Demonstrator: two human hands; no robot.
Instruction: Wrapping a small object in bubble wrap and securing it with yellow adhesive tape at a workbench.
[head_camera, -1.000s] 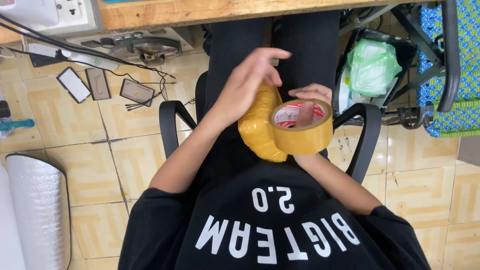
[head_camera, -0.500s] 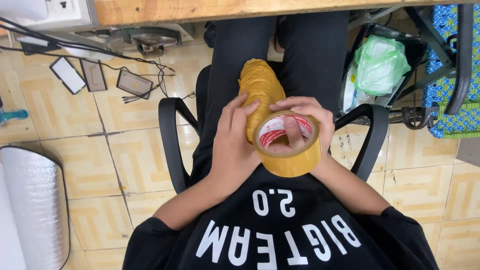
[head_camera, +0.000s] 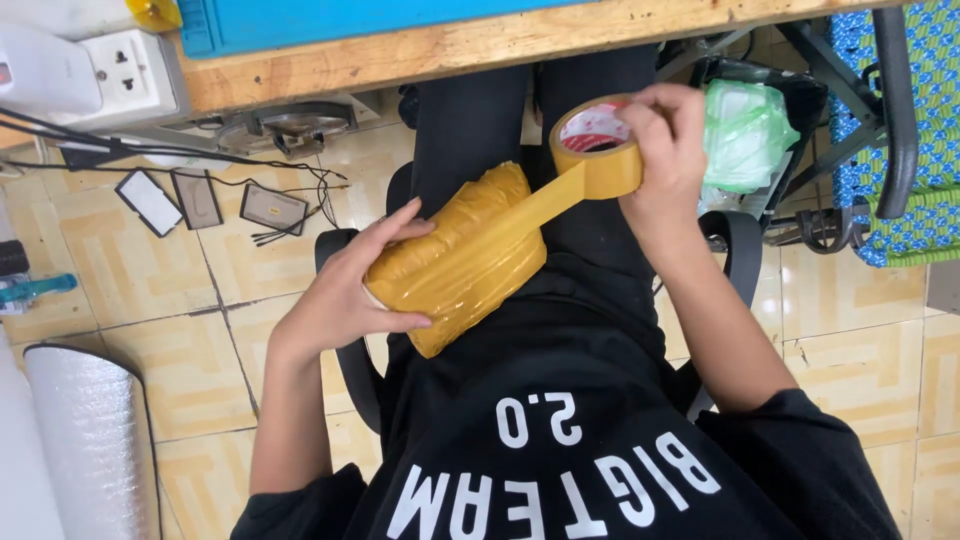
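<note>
In the middle of the frame I see my left hand (head_camera: 345, 300) with its grip clenched around the near end of a lumpy parcel (head_camera: 455, 260) wrapped all over in yellow-brown tape; the fingers spread over its top and the thumb presses its lower side. The parcel lies tilted across my lap, above the black shirt (head_camera: 560, 440). My right hand (head_camera: 668, 150), upper centre-right, has its grip closed on a roll of packing tape (head_camera: 597, 148), fingers over the rim, holding it up off the lap. A taut strip of tape (head_camera: 545, 200) runs from the roll down to the far end of the parcel, so the two are joined. Along the top edge sits the wooden surface (head_camera: 450, 45). A green plastic bag (head_camera: 748, 135) lies just right of the roll, and a power strip (head_camera: 130, 75) sits upper left.
</note>
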